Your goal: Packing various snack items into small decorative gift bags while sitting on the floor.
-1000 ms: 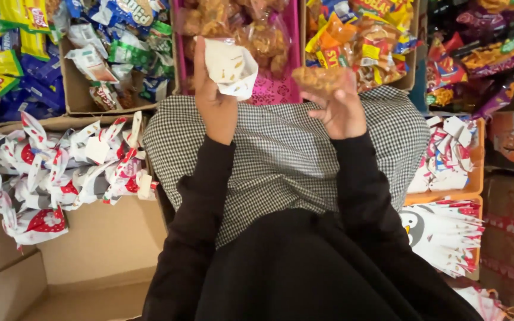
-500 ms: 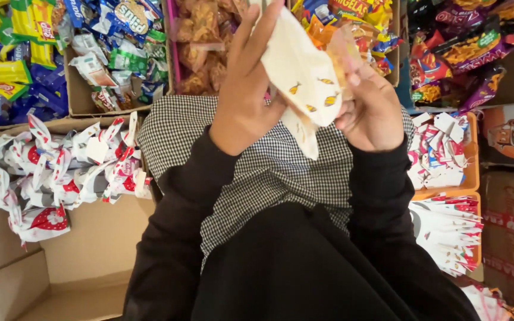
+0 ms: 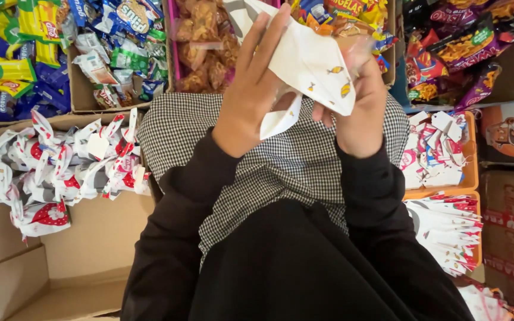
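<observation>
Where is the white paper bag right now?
Head view, top centre: the white paper bag is held up between the left hand and right hand, above the checked cloth.

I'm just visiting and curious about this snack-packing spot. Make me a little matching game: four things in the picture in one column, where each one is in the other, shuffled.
Things:
1. white paper bag
2. heap of filled red-and-white bags
3. orange tray
4. checked cloth

Places:
A. at the right, holding flat white bags
B. on the person's lap, under the forearms
C. held up between the left hand and right hand
D. in the cardboard box at the left

Pairs: 1-C, 2-D, 3-A, 4-B
</observation>
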